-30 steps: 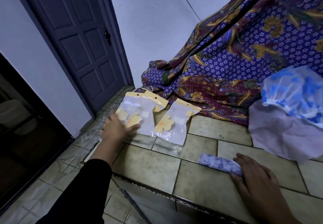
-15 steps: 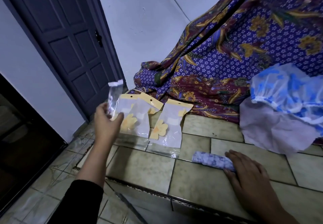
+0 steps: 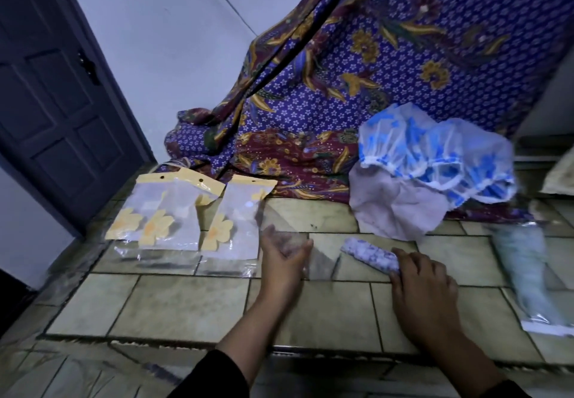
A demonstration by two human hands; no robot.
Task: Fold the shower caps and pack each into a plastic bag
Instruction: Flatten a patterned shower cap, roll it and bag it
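Near us on the bench (image 3: 186,304), our right hand (image 3: 422,287) presses the rolled cap (image 3: 368,255), fingers (image 3: 405,262) together over its right end. Just left, our left hand (image 3: 284,261) pinches a clear bag (image 3: 323,258). We judge bagging is in hand: next, open the bag's mouth and slide the roll in. Farther, loose caps (image 3: 435,152) wait.

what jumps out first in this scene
The big purple flowered cloth draped across the back dominates. Below it on the right sits a heap of blue-and-white shower caps, and at centre the left hand holds a clear plastic bag beside the rolled cap under the right hand.
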